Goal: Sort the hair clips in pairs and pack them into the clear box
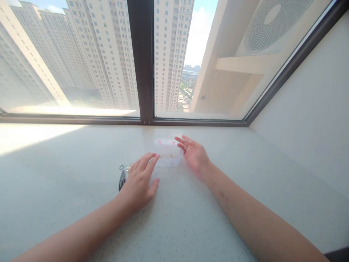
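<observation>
A small clear plastic box (170,162) stands on the pale speckled sill, with little gold-coloured pieces (171,156) in it. Its see-through lid (166,141), with pink marks or catches, appears raised at the back. My left hand (141,176) hovers palm down by the box's left side, fingers stretched out and thumb apart. On the box's right is my right hand (195,154), open and turned partly palm up, its fingers spread near the rim. Whether either hand touches the box I cannot tell. Beside my left hand lie dark hair clips (122,180), partly covered by it.
A thin dark ring (121,167) and small pale bits (128,169) lie left of the box. Something pink (198,175) shows under my right wrist. Behind the sill (68,174) runs a brown window frame (146,91); a white wall (305,98) stands at the right.
</observation>
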The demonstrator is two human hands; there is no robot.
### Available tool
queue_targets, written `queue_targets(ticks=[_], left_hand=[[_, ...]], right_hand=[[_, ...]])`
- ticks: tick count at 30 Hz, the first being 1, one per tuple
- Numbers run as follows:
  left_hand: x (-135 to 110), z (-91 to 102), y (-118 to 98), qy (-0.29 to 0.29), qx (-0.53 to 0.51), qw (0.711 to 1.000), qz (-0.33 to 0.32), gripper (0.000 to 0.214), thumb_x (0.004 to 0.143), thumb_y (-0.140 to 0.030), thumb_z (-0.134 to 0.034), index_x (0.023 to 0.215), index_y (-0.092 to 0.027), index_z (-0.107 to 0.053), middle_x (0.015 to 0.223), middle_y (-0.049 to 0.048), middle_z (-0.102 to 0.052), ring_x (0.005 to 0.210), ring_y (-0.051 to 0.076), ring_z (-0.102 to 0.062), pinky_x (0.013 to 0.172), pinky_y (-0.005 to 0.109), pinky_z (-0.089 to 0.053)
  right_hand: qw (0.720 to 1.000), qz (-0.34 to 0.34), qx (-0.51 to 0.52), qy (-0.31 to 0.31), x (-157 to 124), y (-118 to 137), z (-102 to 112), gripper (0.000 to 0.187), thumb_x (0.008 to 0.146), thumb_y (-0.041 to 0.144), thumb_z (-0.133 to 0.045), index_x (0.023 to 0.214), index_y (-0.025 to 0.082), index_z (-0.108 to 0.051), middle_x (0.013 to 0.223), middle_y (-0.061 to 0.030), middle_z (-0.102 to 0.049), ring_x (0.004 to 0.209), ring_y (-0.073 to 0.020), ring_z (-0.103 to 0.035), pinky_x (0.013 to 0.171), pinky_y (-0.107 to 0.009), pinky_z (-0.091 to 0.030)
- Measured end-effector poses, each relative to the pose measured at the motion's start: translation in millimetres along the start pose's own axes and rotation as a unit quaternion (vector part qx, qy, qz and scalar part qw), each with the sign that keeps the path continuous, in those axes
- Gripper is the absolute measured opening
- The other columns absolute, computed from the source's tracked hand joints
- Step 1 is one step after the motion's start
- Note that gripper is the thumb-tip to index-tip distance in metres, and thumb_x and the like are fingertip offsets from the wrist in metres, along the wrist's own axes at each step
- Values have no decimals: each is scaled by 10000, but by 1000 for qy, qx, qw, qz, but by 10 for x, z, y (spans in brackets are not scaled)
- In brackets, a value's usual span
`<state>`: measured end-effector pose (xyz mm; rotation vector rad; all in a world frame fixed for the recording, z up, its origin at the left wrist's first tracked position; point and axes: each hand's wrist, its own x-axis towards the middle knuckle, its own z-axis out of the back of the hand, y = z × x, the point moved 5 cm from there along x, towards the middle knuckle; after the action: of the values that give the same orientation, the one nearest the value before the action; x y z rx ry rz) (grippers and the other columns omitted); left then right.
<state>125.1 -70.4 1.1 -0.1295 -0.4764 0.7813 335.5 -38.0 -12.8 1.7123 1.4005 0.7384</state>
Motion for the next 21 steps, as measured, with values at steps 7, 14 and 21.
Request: queue_targets(ticks=[7, 14, 21], left_hand=[[-36, -25, 11, -16, -23, 999, -19, 670, 846, -154, -513, 1465, -233, -268, 1479, 146, -365, 1332, 336, -371, 1060, 540, -356], [15, 230, 65, -86, -89, 992, -4, 527, 881, -178, -496, 1389, -221, -360, 1402, 136, -448, 1291, 298, -422, 1052, 505, -383], [122, 605, 460, -97, -101, 982, 126, 197, 914, -267, -452, 976, -194, -624, 994, 54, -632, 810, 193, -621, 747, 334, -515]], right_hand=[[984, 98, -145, 28, -62, 123, -11, 493, 713, 261, -606, 1200, 194, -583, 1282, -113, -589, 1104, -264, -576, 799, -360, -441], [929, 242, -278, -40, -216, 270, 64, 369, 806, 259, -505, 1159, 160, -547, 1083, -134, -637, 946, -228, -608, 765, -377, -475], [842, 384, -377, 44, -622, 327, -207, 216, 813, 160, -568, 1024, 195, -595, 844, -49, -632, 762, -169, -587, 702, -334, -477]])
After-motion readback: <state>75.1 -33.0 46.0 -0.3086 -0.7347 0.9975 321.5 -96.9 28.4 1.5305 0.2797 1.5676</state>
